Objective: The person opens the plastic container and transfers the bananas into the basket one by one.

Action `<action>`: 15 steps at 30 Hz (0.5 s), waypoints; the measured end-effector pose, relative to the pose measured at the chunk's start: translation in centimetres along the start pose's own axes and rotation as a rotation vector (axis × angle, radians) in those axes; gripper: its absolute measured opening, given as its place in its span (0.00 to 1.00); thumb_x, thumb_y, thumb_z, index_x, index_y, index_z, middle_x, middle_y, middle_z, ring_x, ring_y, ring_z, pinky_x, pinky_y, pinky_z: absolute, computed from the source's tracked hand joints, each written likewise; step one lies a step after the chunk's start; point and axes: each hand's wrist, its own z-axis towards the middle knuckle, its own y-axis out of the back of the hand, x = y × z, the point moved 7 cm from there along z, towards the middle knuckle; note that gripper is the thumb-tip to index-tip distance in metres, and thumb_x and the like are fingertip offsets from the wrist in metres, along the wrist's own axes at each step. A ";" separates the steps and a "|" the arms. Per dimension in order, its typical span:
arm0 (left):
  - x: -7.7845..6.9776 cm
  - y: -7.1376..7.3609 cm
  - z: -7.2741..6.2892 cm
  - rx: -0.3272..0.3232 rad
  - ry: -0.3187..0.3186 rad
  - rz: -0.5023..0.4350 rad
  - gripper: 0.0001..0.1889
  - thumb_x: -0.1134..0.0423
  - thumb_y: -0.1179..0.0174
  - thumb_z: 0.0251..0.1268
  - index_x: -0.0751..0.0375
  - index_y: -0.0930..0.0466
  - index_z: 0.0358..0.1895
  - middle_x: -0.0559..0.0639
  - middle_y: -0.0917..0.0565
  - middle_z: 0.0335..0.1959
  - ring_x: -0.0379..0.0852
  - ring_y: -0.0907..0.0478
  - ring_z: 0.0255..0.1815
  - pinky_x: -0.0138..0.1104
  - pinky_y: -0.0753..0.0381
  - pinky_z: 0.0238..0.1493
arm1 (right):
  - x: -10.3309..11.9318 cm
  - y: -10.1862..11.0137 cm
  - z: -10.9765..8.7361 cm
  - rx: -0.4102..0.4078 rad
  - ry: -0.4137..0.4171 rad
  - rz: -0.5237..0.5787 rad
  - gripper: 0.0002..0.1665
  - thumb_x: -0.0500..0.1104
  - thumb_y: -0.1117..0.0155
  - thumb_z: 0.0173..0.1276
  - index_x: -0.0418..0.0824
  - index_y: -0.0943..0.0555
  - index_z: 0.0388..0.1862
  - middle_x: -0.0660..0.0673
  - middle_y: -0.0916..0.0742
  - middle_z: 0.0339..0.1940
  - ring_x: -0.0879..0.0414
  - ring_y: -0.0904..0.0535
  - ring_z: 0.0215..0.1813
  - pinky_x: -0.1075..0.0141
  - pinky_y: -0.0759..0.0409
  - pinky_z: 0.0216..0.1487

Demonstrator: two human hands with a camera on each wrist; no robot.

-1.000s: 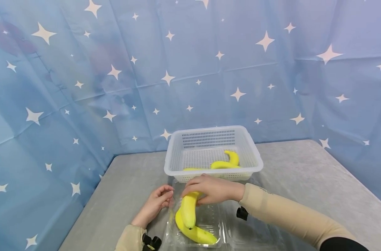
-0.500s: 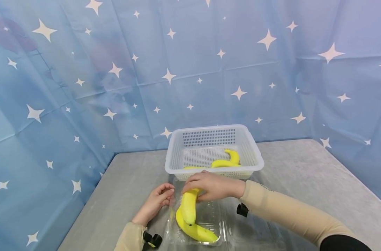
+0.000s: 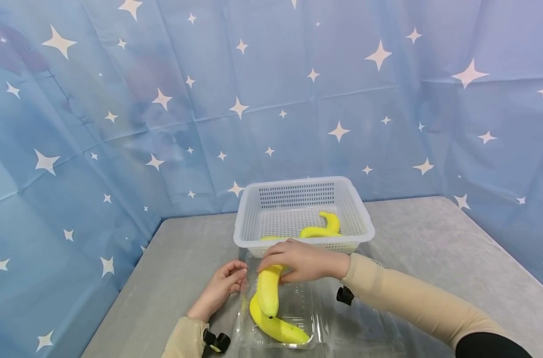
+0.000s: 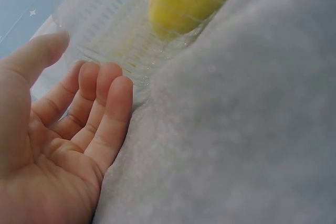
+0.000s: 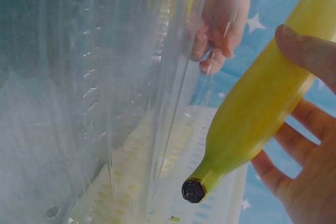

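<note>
My right hand (image 3: 305, 259) grips a yellow banana (image 3: 268, 296) near its far end. In the right wrist view the thumb (image 5: 307, 51) presses one side and the fingers curl behind, with the dark stem tip (image 5: 193, 190) pointing away. The banana overlaps a second banana (image 3: 286, 331), which lies in a clear plastic clamshell box (image 3: 300, 306). At the box's left edge, my left hand (image 3: 221, 289) rests with relaxed, slightly bent fingers and nothing held. Its fingertips (image 4: 119, 95) are right by the clear wall, and the thumb stands apart.
A white perforated basket (image 3: 298, 196) stands behind the box, with several bananas (image 3: 329, 223) inside. The box's clear lid (image 3: 354, 328) lies opened out to the right, beneath the right forearm. A blue starred curtain (image 3: 271, 99) hangs behind the grey table (image 3: 182, 253).
My right hand and its banana have shifted slightly toward the basket. The left hand stays by the box's edge.
</note>
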 end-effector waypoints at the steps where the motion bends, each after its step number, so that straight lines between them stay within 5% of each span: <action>1: 0.0 0.0 0.0 -0.002 0.004 0.000 0.16 0.60 0.44 0.72 0.71 0.29 0.51 0.51 0.25 0.32 0.41 0.25 0.30 0.32 0.21 0.32 | 0.0 0.0 0.0 0.001 -0.003 0.001 0.29 0.44 0.28 0.61 0.55 0.23 0.62 0.58 0.21 0.59 0.62 0.29 0.63 0.62 0.30 0.60; 15: -0.2 -0.1 -0.1 0.005 0.011 -0.007 0.19 0.59 0.44 0.72 0.74 0.31 0.53 0.50 0.25 0.32 0.40 0.25 0.29 0.31 0.21 0.32 | 0.4 0.9 -0.1 -0.051 0.043 -0.029 0.29 0.42 0.26 0.59 0.52 0.23 0.60 0.56 0.20 0.59 0.60 0.28 0.62 0.63 0.29 0.60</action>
